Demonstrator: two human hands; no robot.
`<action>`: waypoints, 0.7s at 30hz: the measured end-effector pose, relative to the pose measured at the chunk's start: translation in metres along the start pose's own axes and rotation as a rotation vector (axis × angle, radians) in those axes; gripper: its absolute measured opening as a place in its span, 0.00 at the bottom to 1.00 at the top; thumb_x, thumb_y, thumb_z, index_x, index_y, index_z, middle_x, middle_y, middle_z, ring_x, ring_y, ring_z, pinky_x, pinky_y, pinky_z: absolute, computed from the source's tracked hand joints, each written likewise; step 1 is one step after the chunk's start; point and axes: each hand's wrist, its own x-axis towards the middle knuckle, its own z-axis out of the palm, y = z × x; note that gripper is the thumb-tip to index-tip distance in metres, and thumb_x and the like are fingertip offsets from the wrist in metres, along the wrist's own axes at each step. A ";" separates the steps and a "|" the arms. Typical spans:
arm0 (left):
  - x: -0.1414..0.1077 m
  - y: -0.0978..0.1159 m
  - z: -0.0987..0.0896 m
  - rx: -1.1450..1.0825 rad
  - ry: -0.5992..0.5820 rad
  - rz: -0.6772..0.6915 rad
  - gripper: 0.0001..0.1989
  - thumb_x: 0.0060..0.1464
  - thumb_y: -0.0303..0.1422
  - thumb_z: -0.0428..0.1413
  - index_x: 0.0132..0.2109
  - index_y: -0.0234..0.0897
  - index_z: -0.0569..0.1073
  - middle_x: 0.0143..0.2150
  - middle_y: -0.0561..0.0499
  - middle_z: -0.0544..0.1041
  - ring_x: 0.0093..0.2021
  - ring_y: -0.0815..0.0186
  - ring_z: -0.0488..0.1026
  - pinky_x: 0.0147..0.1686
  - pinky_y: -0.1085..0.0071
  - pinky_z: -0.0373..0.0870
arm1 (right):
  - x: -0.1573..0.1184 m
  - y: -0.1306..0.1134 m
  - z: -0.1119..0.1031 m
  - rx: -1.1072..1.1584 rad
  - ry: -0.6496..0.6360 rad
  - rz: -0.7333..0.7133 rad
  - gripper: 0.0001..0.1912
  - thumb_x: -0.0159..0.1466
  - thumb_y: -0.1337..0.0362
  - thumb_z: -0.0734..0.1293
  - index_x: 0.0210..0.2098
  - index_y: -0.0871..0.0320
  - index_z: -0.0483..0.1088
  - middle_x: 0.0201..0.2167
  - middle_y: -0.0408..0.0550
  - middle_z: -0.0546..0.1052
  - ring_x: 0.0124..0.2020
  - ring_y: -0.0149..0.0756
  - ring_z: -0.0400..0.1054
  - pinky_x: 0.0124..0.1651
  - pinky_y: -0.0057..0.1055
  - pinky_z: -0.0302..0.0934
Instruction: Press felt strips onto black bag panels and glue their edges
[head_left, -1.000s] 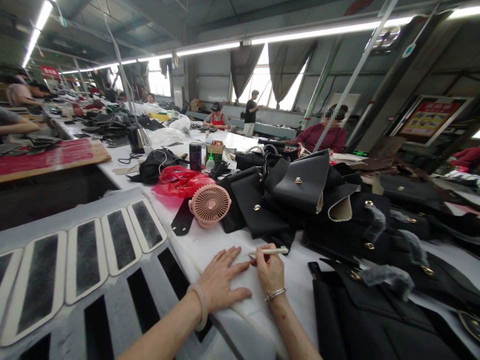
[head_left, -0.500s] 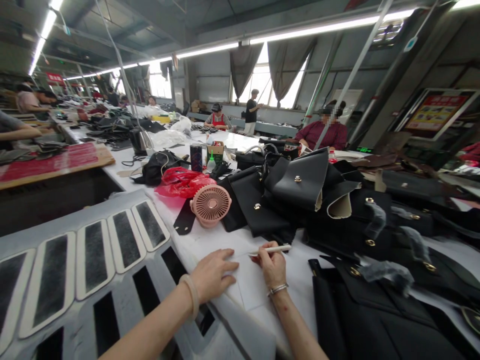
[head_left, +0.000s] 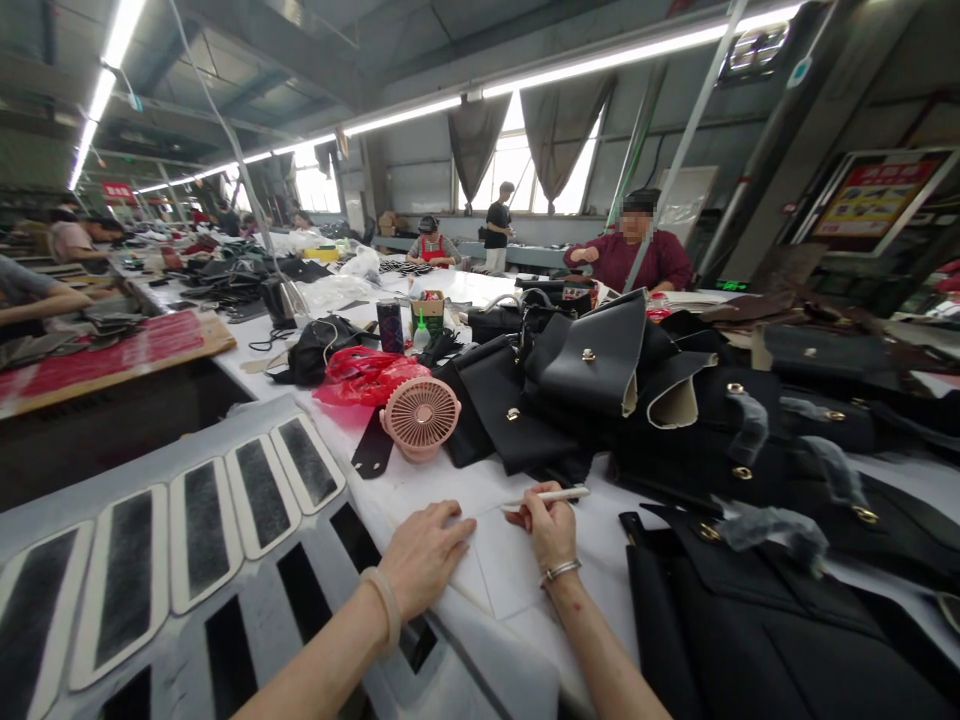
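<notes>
My left hand [head_left: 426, 553] rests palm down on the white paper [head_left: 517, 575], its fingers extended and lying flat, with a pale bangle on the wrist. To its right, my right hand [head_left: 550, 530] is closed around a white pen [head_left: 564, 494]. The pen slants low over the paper, its tip toward the left hand. A thin line runs down the paper between the two hands, and another crosses near the bottom. Just beyond the hands stands a pink round fan [head_left: 421, 415].
Black leather bags [head_left: 585, 370] with gold clasps pile up behind and to the right. Pale-framed black panels [head_left: 202, 530] lie on grey sheeting at left. A red plastic bag [head_left: 367, 376] sits behind the fan. A person in maroon [head_left: 660, 260] sits across the table.
The view has shifted slightly. My left hand's fingers and thumb have drawn closer together. The person in maroon has raised a hand. My right hand still grips the pen.
</notes>
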 end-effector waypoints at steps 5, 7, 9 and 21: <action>0.000 0.001 0.001 0.056 0.004 0.003 0.14 0.62 0.31 0.46 0.53 0.45 0.69 0.54 0.46 0.69 0.49 0.58 0.70 0.48 0.60 0.69 | 0.001 0.000 0.000 0.062 0.019 0.038 0.14 0.50 0.58 0.70 0.27 0.56 0.62 0.14 0.33 0.64 0.17 0.26 0.59 0.23 0.31 0.72; 0.001 0.002 0.001 0.075 0.003 0.004 0.14 0.63 0.31 0.46 0.53 0.46 0.69 0.53 0.46 0.69 0.48 0.58 0.70 0.47 0.60 0.69 | 0.001 -0.002 0.000 0.086 0.035 0.054 0.14 0.50 0.58 0.70 0.27 0.56 0.61 0.14 0.33 0.64 0.16 0.26 0.58 0.23 0.32 0.72; 0.002 0.002 0.001 0.090 0.002 0.008 0.14 0.63 0.31 0.46 0.53 0.46 0.69 0.53 0.47 0.70 0.48 0.58 0.70 0.47 0.61 0.69 | 0.002 -0.003 0.001 0.108 0.051 0.071 0.14 0.49 0.58 0.70 0.27 0.56 0.61 0.13 0.33 0.64 0.16 0.25 0.57 0.22 0.33 0.72; 0.012 0.003 0.001 0.172 -0.023 0.018 0.15 0.65 0.33 0.43 0.53 0.49 0.69 0.49 0.47 0.70 0.45 0.59 0.70 0.43 0.62 0.69 | 0.003 -0.007 0.001 0.154 0.076 0.111 0.14 0.47 0.59 0.70 0.26 0.56 0.61 0.12 0.33 0.65 0.14 0.25 0.57 0.22 0.31 0.72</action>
